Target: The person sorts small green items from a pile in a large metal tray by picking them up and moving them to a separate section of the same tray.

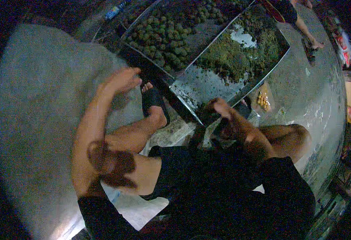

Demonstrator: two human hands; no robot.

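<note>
Blurred by motion, my left hand (122,79) is held out beside the near left corner of the metal trays, its fingers apart and nothing visible in them. My right hand (222,107) hangs curled over the near corner of the right tray (207,79); whether it holds anything is hidden. A loose, crumbly greenish-brown mixture (226,55) covers much of that tray, with bare metal towards me. Many round, rough greenish balls (166,36) fill the left part of the adjoining tray (207,31).
On the floor right of the trays lies a clear plastic bag (264,97) of small yellow round pieces. Another person's leg (306,30) is at the upper right. A labelled plastic bottle (114,11) lies at the upper left. My own legs flank the trays' near end.
</note>
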